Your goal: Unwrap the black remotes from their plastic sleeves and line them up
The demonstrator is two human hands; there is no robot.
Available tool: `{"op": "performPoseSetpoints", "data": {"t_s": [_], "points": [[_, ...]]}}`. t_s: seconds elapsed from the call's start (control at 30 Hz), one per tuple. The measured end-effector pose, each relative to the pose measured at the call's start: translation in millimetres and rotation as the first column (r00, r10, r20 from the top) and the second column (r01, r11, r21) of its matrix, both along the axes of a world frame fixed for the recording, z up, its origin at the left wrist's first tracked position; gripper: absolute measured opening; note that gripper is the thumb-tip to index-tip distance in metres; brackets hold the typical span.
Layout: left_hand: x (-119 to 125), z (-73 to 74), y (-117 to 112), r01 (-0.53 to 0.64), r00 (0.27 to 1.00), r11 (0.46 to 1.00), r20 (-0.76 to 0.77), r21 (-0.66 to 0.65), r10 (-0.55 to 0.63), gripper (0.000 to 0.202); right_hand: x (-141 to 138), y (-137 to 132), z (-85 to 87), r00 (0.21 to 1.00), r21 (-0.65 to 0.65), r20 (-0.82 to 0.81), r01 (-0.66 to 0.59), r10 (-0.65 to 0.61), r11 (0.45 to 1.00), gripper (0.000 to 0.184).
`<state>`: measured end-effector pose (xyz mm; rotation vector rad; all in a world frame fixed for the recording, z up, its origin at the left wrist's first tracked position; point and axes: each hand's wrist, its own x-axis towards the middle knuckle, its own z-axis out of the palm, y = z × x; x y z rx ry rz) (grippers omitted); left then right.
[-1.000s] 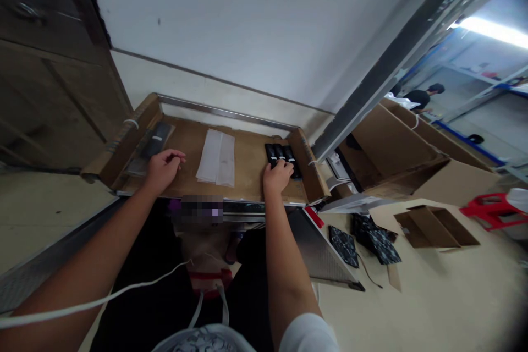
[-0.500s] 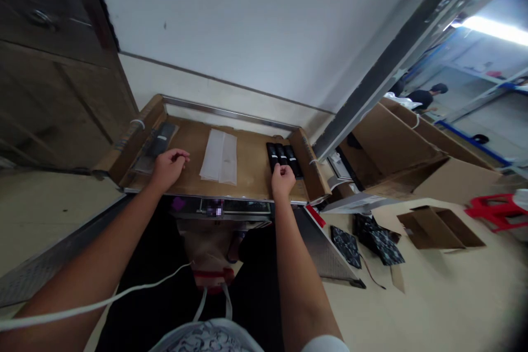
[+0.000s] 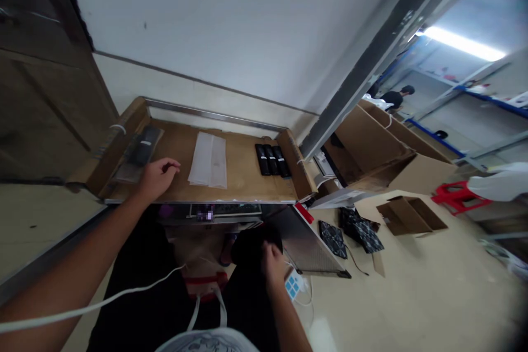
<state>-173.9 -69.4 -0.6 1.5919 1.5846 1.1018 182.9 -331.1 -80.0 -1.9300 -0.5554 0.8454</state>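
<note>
My left hand (image 3: 155, 177) rests on the cardboard-lined work surface (image 3: 243, 176) with its fingers curled loosely and nothing visible in them. It lies between a dark flat packet (image 3: 142, 144) at the far left and two white sleeves (image 3: 208, 159) in the middle. Three black bars (image 3: 272, 159) lie side by side at the surface's right end. My right hand (image 3: 274, 265) has dropped below the table edge, near my knee, beside a white and blue power strip (image 3: 294, 285). Its fingers are bent, and I cannot see whether they hold anything.
A white cable (image 3: 94, 302) crosses my lap. Black fan-like parts (image 3: 350, 234) and open cardboard boxes (image 3: 404, 214) lie on the floor to the right, next to a red stool (image 3: 454, 198). A dark cabinet (image 3: 37, 82) stands left. Another person (image 3: 398, 98) works far back right.
My right hand left the black bars and came down off the table toward my knee. My left hand stayed where it was. The camera turned a little to the right.
</note>
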Motion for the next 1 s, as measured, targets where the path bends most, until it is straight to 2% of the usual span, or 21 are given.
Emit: {"op": "performPoseSetpoints", "data": {"t_s": [0.07, 0.1, 0.13, 0.2, 0.27, 0.33, 0.43, 0.5, 0.53, 0.6, 0.67, 0.73, 0.8, 0.9, 1.0], "points": [[0.8, 1.2, 1.2, 0.006, 0.999, 1.0, -0.037, -0.012, -0.007, 0.028, -2.9, -48.9, -19.7, 0.97, -0.104, -0.226, 0.067, -0.089, 0.992, 0.061], [1.3, 1.6, 1.5, 0.007, 0.999, 1.0, -0.034, -0.014, -0.008, 0.028, -3.6, -67.3, -24.5, 0.949, -0.108, -0.298, 0.072, -0.101, 0.992, 0.061], [2.0, 1.6, 1.6, 0.007, 1.0, 1.0, -0.016, -0.015, -0.007, 0.029, -3.9, -81.1, -26.1, 0.935, -0.148, -0.33, 0.082, -0.128, 0.986, 0.061], [3.4, 0.8, 0.7, -0.012, 0.999, 1.0, 0.044, -0.019, 0.012, 0.03, -3.0, -95.8, -22.7, 0.909, -0.207, -0.407, 0.0, -0.086, 0.978, 0.057], [4.4, 0.0, -1.4, -0.03, 0.995, 0.999, 0.089, -0.026, 0.032, 0.03, 0.0, -97.5, -16.8, 0.875, -0.264, -0.481, -0.083, -0.056, 0.961, 0.049], [3.5, 1.9, -2.5, -0.022, 0.998, 1.0, 0.056, -0.008, 0.022, 0.029, 4.8, -91.9, -14.0, 0.834, -0.308, -0.546, -0.105, -0.085, 0.946, 0.039], [-5.3, 13.3, 3.3, 0.001, 0.981, 0.987, -0.19, 0.161, 0.03, 0.025, 11.9, -80.1, -17.6, 0.787, -0.328, -0.601, -0.081, -0.142, 0.941, 0.032], [-16.1, 24.0, 14.1, -0.037, 0.913, 0.958, -0.381, 0.283, 0.148, 0.027, 14.3, -73.6, -22.3, 0.795, -0.315, -0.595, -0.092, -0.121, 0.944, 0.032], [-21.9, 28.9, 21.1, -0.071, 0.868, 0.952, -0.452, 0.297, 0.206, 0.033, 14.8, -71.0, -24.4, 0.808, -0.308, -0.581, -0.109, -0.096, 0.945, 0.032], [-31.0, 35.8, 36.5, -0.133, 0.792, 0.969, -0.565, 0.207, 0.229, 0.048, 14.9, -67.2, -27.3, 0.833, -0.301, -0.552, -0.145, -0.048, 0.942, 0.033], [-34.6, 38.2, 50.7, -0.136, 0.746, 0.989, -0.65, 0.065, 0.145, 0.056, 15.2, -65.4, -28.2, 0.843, -0.308, -0.538, -0.161, -0.032, 0.938, 0.034], [-32.9, 37.0, 60.5, -0.093, 0.717, 0.996, -0.694, 0.0, 0.067, 0.056, 15.8, -66.3, -27.7, 0.836, -0.307, -0.548, -0.161, -0.036, 0.938, 0.034], [-28.9, 33.7, 64.3, -0.054, 0.715, 0.999, -0.698, -0.001, 0.039, 0.054, 16.0, -70.7, -26.4, 0.822, -0.281, -0.569, -0.148, -0.041, 0.948, 0.036], [-26.2, 26.9, 59.5, -0.037, 0.774, 0.999, -0.632, 0.016, 0.039, 0.051, 14.2, -85.3, -22.8, 0.849, -0.2, -0.528, -0.121, -0.003, 0.972, 0.05], [-29.1, 19.6, 48.4, -0.06, 0.848, 0.997, -0.523, 0.056, 0.081, 0.045, 15.2, -109.3, -17.1, 0.898, -0.226, -0.424, -0.232, 0.119, 0.946, 0.064]]}}
